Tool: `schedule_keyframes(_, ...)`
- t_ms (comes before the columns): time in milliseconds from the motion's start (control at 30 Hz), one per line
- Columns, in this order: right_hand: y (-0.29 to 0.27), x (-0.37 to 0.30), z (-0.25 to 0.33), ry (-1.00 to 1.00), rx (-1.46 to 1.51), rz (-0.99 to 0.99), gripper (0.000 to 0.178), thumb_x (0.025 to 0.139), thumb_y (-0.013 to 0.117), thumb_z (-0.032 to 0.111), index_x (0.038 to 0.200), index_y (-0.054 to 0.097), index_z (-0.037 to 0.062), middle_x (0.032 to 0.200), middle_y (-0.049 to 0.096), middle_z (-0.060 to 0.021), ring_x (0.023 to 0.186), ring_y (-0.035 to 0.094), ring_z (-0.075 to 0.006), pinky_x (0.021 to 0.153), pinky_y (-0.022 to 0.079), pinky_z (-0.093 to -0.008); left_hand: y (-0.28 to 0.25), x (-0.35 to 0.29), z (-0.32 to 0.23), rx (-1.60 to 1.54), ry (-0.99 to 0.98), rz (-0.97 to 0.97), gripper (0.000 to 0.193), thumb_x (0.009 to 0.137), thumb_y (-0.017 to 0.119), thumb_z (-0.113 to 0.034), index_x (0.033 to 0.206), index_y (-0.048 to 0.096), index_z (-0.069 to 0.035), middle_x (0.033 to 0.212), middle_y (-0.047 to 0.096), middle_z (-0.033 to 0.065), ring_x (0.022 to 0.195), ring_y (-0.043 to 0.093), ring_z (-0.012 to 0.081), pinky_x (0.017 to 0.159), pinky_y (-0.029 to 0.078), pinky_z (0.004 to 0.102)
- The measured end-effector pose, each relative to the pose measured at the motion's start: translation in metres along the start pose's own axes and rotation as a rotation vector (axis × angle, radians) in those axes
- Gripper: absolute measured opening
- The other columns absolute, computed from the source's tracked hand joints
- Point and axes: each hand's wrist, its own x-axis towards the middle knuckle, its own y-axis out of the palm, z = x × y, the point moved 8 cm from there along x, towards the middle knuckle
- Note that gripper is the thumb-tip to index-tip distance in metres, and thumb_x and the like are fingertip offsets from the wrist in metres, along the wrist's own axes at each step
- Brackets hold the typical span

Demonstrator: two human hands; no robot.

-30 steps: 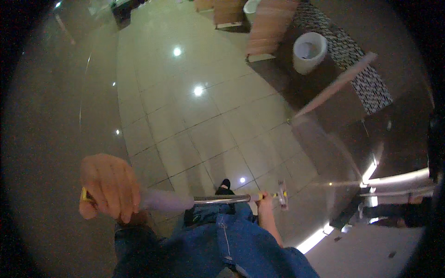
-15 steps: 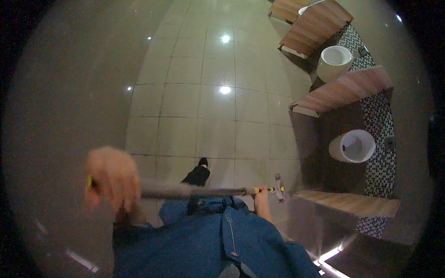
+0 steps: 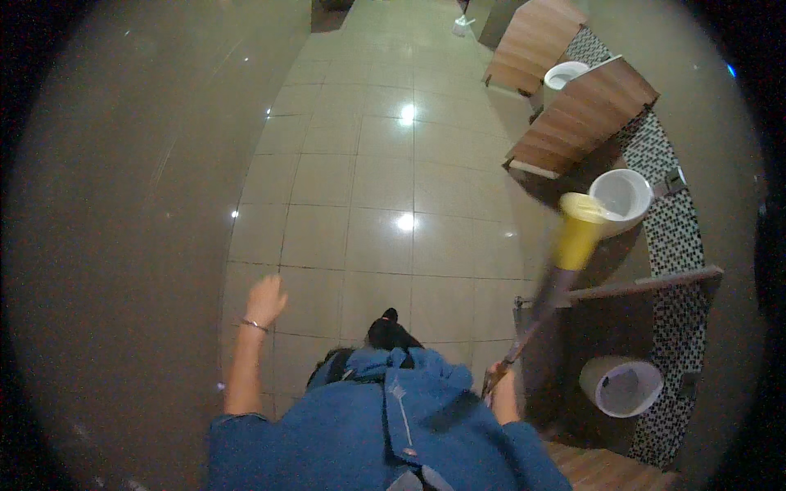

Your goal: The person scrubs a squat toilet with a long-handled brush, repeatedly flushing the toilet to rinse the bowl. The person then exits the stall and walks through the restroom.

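Observation:
My right hand (image 3: 501, 383) is wrapped round a long grey pole (image 3: 547, 304) at the right of my body. The pole slants up and away from the hand, and its thick yellow end (image 3: 578, 237) is blurred. That end shows in front of a white urinal; the pole's other end is hidden from this view. My left hand (image 3: 266, 301) hangs out over the tiled floor at the left, its fingers curled in with nothing in them. A thin bracelet circles that wrist.
White urinals (image 3: 614, 385) line the right wall, parted by wood-patterned panels (image 3: 585, 110) that stick out. Black-and-white mosaic (image 3: 678, 237) runs behind them. Pale glossy tiles (image 3: 381, 245) stretch ahead. A white-headed floor-cleaning tool (image 3: 461, 27) stands far off.
My left hand has let go of the pole and moved forward. The pole has swung from lying across my body to slanting forward at the right. The room has shifted as I walked.

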Motion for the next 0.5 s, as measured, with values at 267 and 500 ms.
schedule_keyframes(267, 0.276, 0.064, 0.093, 0.379, 1.123, -0.144, 0.028, 0.08, 0.049, 0.02, 0.054, 0.047, 0.0106, 0.051, 0.045, -0.001, 0.05, 0.047, -0.0159, 0.053, 0.043, -0.0289, 0.328, -0.095, 0.099, -1.649, -1.305, 0.632, 0.022, 0.076, 0.051, -0.021, 0.065, 0.058, -0.004, 0.054, 0.053, 0.0099, 0.044, 0.051, 0.0213, 0.034, 0.035, 0.0365)
schedule_keyframes(500, 0.567, 0.086, 0.139, 0.737, 1.186, 0.063, 0.009, 0.082, 0.046, 0.008, 0.077, 0.051, 0.0016, 0.052, 0.046, -0.0005, 0.043, 0.047, -0.0157, 0.045, 0.044, -0.0296, 0.275, 0.306, 0.165, -1.559, -1.343, 0.269, 0.015, 0.078, 0.052, -0.018, 0.076, 0.055, -0.004, 0.07, 0.054, 0.0106, 0.063, 0.055, 0.0226, 0.05, 0.043, 0.0355)
